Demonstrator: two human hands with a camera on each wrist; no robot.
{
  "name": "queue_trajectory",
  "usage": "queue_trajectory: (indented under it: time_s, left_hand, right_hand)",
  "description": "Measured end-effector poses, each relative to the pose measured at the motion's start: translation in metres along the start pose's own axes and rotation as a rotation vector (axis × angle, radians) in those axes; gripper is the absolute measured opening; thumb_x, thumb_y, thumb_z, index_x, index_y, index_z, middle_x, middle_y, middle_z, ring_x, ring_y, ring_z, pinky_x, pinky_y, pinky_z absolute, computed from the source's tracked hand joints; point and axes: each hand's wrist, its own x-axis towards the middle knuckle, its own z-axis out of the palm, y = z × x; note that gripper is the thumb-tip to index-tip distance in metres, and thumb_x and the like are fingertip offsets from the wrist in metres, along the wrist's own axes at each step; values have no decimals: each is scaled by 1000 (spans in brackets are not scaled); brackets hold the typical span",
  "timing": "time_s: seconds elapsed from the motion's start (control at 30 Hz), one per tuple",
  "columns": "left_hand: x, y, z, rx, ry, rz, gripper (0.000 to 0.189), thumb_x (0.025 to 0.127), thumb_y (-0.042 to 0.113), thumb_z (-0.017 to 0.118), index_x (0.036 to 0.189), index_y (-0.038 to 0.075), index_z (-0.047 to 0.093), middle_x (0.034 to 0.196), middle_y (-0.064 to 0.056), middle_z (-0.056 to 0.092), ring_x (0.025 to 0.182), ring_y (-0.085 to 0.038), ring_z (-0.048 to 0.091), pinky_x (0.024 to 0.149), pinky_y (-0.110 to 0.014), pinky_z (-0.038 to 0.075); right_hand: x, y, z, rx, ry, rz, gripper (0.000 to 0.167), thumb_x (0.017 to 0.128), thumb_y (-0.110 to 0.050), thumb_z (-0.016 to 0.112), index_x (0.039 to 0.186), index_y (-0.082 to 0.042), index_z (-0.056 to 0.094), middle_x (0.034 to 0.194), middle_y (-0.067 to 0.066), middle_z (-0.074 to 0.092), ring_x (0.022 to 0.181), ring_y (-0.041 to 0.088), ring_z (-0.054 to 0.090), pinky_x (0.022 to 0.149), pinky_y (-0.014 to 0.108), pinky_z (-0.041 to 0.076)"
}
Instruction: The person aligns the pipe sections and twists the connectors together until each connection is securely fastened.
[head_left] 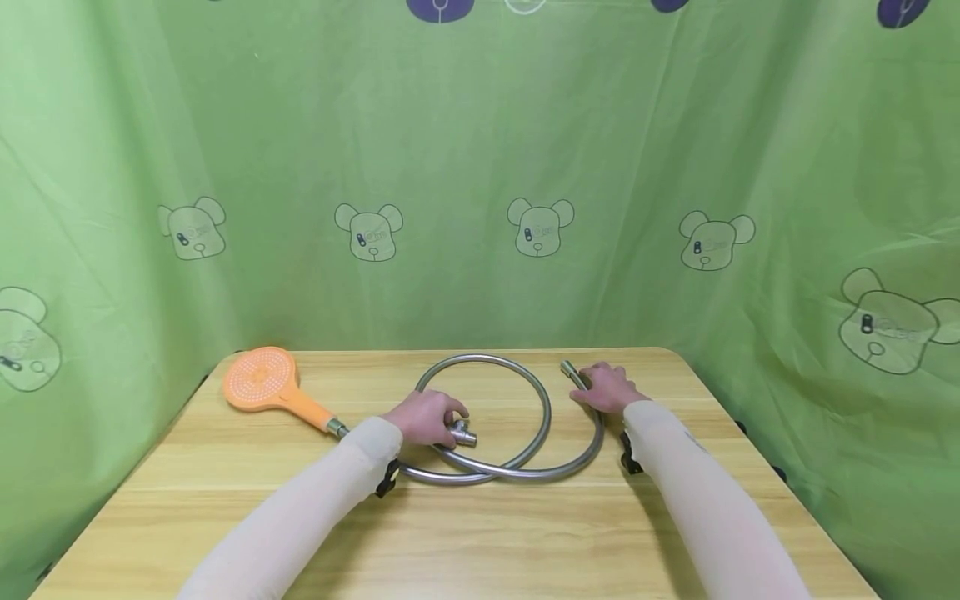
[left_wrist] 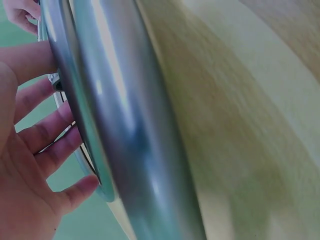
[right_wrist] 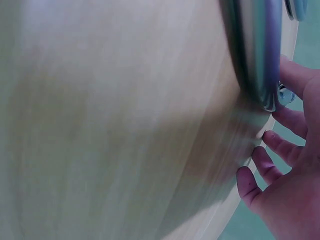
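Note:
An orange shower head [head_left: 261, 380] lies face up at the table's far left, joined by its handle to a metal shower hose [head_left: 550, 417]. The hose lies looped on the tabletop. My left hand [head_left: 427, 418] pinches a small chrome fitting [head_left: 465, 435] inside the loop, thumb and index finger at its two sides. In the left wrist view the hose [left_wrist: 125, 115] hides most of the fitting and some fingertips. Over on the right, my right hand [head_left: 609, 389] pinches the hose just behind its free end nut [head_left: 567, 367]; its other fingers [right_wrist: 265, 165] are loosely bent.
The wooden table [head_left: 465, 542] fills the lower part of the head view. A green curtain [head_left: 465, 125] with bear prints hangs behind and along both sides, close to the table edges. The hose crosses itself in front, between my hands.

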Motion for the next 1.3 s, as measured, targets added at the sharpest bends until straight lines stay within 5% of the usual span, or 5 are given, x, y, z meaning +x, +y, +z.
queue_trajectory:
  time_s: [0.27,1.3]
  left_hand:
    - [1,1,-3,-4,-5,20,52,74,27,86,124,24,72,83,13,65,77,-5,57,74,-26,48]
    - [2,8,2,16,29,-39,48,78,32,84,123,22,73,92,9,76,77,-4,63,93,-42,51]
  right_hand:
    - [2,1,-2,-3,-5,-14,67,95,-40,65,145,1,49,148,34,37,130,56,34,97,72,39]
    - [-10,2,0,60,34,0,59,94,-34,66,144,-6,54,147,31,37,126,54,34,94,68,39]
